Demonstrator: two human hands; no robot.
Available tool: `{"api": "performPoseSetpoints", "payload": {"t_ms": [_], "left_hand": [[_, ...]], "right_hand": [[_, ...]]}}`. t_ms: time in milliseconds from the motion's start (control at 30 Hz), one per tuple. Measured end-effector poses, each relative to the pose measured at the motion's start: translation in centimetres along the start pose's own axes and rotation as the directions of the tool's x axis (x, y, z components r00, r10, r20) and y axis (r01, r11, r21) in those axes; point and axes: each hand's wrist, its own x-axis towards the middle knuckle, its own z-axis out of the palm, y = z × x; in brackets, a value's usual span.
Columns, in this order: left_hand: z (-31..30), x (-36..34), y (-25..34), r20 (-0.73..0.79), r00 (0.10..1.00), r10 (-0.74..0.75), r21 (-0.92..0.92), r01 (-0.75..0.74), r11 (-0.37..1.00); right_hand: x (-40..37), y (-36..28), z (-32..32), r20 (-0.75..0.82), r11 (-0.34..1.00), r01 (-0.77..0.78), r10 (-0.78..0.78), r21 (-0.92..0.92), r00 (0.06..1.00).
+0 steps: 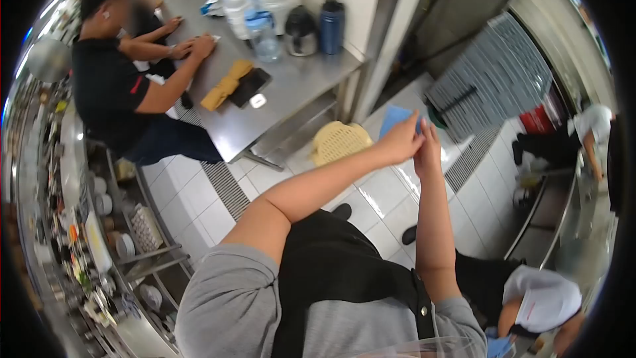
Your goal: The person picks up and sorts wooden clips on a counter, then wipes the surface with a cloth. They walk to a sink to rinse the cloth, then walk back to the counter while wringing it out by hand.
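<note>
My left hand [399, 144] and my right hand [428, 152] are raised in front of me, fingertips close together. The fingers of both are closed at the edge of a flat blue cloth [395, 120], partly hidden behind them. Exactly where each finger grips it cannot be made out. Below the hands, to the left, a pale yellow perforated stool [341, 142] stands on the tiled floor.
A steel table [291, 96] at the upper left bears a yellow cloth [226, 85], a dark case and bottles. Grey stacked crates [490, 76] stand at the right. Co-workers are at the left table, far right and lower right. Shelves [142, 262] line the left.
</note>
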Motion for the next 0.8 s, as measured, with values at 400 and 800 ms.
{"api": "performPoseSetpoints", "payload": {"t_ms": [400,800], "left_hand": [[-9.4,-36.3,-25.9,-0.099,0.752,-0.651,0.366,0.636,0.679],[-10.8,-59.2,-31.3,0.203,0.029,-0.979,-0.724,0.677,-0.13]], "right_hand": [[-2.9,21.5,-13.6,-0.442,0.832,-0.505,0.372,-0.23,0.816],[7.5,8.9,18.8,0.113,1.0,0.007,-0.006,-0.016,0.994]]}}
